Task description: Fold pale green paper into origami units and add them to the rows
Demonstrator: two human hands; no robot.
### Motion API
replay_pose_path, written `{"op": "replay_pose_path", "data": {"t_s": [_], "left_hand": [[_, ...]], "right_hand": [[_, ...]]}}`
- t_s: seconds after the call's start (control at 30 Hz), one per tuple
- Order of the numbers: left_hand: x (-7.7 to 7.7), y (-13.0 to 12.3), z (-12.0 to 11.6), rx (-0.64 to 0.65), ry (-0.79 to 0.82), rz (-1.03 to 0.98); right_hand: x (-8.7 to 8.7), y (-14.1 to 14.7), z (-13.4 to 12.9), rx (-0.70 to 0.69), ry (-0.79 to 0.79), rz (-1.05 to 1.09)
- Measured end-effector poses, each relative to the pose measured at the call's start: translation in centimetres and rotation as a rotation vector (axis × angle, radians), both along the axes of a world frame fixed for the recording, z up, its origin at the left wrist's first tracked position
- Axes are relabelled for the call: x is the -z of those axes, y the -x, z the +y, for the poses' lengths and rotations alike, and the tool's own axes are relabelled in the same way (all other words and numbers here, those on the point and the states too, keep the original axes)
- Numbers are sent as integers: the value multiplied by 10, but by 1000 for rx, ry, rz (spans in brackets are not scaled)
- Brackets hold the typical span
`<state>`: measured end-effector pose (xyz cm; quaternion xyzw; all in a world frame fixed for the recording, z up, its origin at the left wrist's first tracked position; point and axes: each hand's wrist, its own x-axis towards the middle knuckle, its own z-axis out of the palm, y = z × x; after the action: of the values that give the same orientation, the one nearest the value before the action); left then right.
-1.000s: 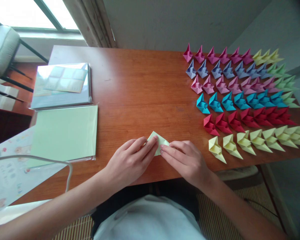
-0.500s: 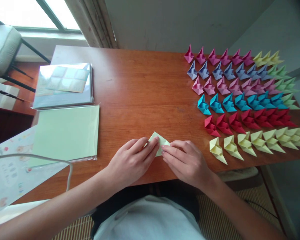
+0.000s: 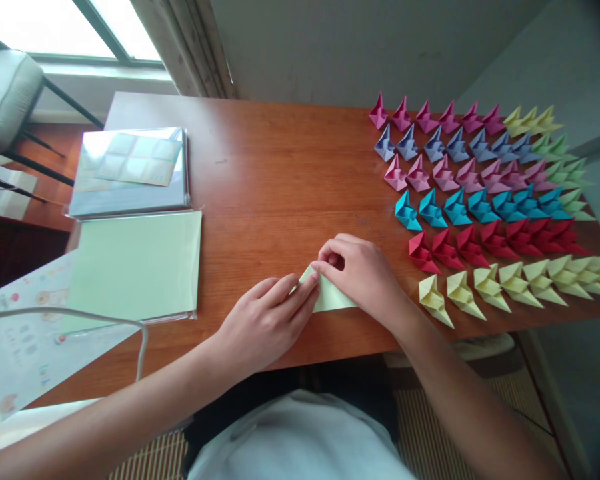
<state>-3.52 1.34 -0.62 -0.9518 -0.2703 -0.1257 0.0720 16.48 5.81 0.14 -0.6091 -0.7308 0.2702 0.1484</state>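
Note:
A folded piece of pale green paper (image 3: 331, 299) lies near the front edge of the wooden table (image 3: 280, 180), partly covered by fingers. My left hand (image 3: 270, 320) lies over its left part, fingers together and pressing it down. At the paper's top corner, my right hand (image 3: 360, 273) has its thumb and index finger pinched together, with the other fingers curled. The right part of the paper shows below this hand.
Rows of folded paper shapes fill the right side, the cyan row (image 3: 457, 206) and pale yellow row (image 3: 461, 294) among them. At left are a green paper pack (image 3: 135, 267), a blue pack (image 3: 130, 200), a printed sheet (image 3: 25, 347) and a cable (image 3: 143, 347).
My right hand has moved up from the paper's right side to its top corner and now pinches there. The paper's right part extends further right. My left hand has stayed.

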Motion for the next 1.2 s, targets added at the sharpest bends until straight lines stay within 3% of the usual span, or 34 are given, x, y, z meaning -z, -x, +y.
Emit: {"op": "replay_pose_path", "data": {"t_s": [0.3, 0.5, 0.63, 0.83, 1.07, 1.2], "left_hand": [[0, 0, 0, 6, -5, -18], [0, 0, -1, -5, -9, -14], [-1, 0, -1, -9, 12, -4], [-2, 0, 0, -15, 18, 4], [-11, -4, -2, -48, 77, 79], [-14, -5, -5, -99, 144, 99]], "right_hand": [[-9, 2, 6, 4, 64, -183], [-30, -6, 20, -150, 189, -437], [-41, -17, 23, -251, 246, -492], [-51, -35, 15, -264, 363, -556], [-53, -48, 0, -354, 310, -590], [-48, -51, -15, -342, 216, -443]]}}
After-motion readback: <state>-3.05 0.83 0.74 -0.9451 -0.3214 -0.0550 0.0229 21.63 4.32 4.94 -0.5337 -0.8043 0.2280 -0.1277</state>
